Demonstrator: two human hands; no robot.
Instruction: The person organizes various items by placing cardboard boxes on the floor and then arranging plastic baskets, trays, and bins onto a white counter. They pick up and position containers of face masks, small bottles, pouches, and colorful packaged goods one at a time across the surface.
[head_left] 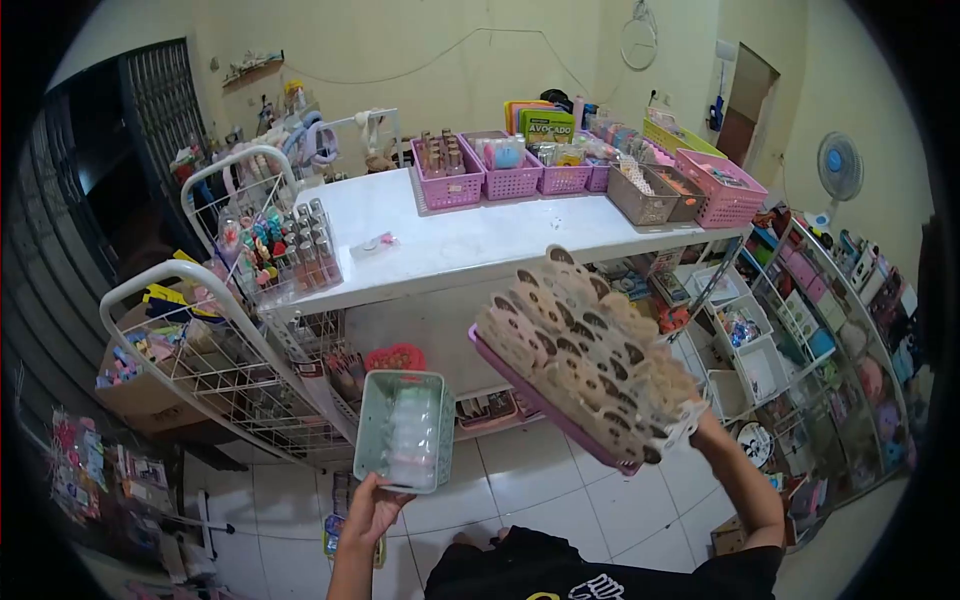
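Note:
My left hand (373, 508) grips the near end of a green plastic basket (364, 430), which holds clear plastic-wrapped items (410, 435). To the right, a pink tray (545, 403) is filled with many brown and beige packaged pieces (580, 350) standing in rows. My right hand (695, 420) is at the right end of this tray, and its fingers are mostly hidden by the packages. Both containers are held in the air in front of the white table (450, 245), the green basket lower and to the left.
Purple baskets (455, 192), a brown basket (640, 205) and a pink basket (730, 205) line the table's back. A rack of bottles (305, 250) stands at its left end, beside a white wire cart (230, 365). Shelves (850, 330) and a fan (840, 165) are at the right.

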